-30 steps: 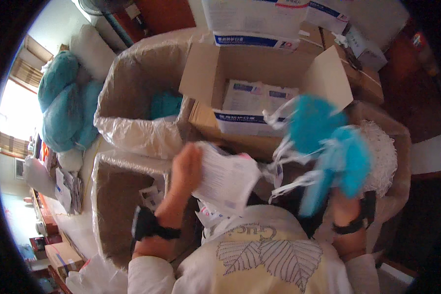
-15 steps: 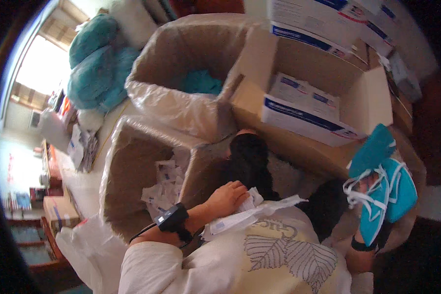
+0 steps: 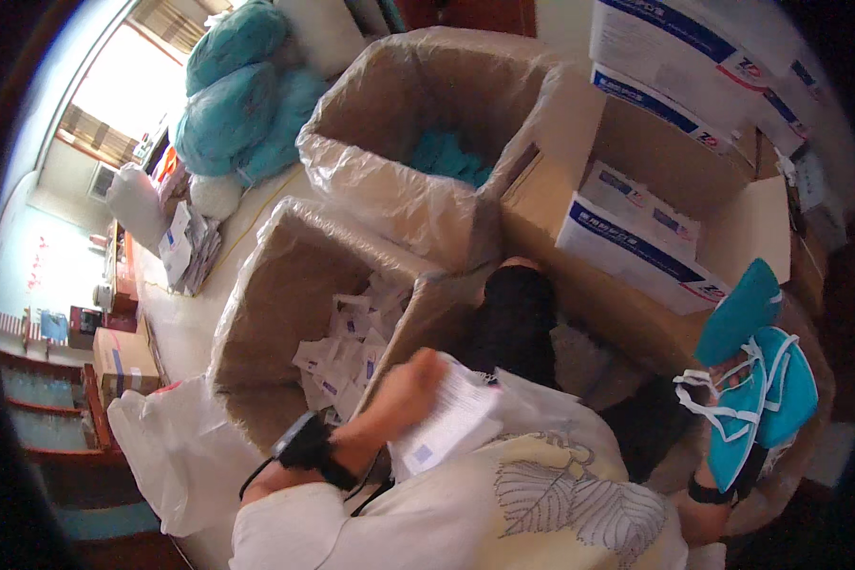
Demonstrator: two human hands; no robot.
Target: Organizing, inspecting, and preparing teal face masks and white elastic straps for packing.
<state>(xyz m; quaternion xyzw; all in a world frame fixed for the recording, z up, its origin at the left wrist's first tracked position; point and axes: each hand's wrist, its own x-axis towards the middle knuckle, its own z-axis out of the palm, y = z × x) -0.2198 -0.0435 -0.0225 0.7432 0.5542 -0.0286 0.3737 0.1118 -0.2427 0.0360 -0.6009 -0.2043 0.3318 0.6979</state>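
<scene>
My right hand (image 3: 729, 372) holds several teal face masks (image 3: 784, 380) with white straps, fanned out at the right. The masks cover most of that hand; a few fingers show between the straps. On my lap lie flat white printed packets (image 3: 451, 423). My left hand (image 3: 411, 391) is at their upper left edge, smeared by motion, so its finger closure is unclear. A black device is strapped to my left wrist. Beside this hand stands a plastic-lined carton (image 3: 247, 323) with loose white packets (image 3: 337, 366) at its bottom.
Farther back, another lined carton (image 3: 351, 161) holds teal masks (image 3: 451, 157). An open white-and-blue box (image 3: 636, 249) with printed packets sits on a brown carton at the right. Bulging teal bags (image 3: 228, 119) stand at the far left, near a white plastic bag (image 3: 176, 451).
The view has shifted, so the cartons appear farther right. My left hand has moved at the packets, which now show more of their printed face. My right hand keeps the masks.
</scene>
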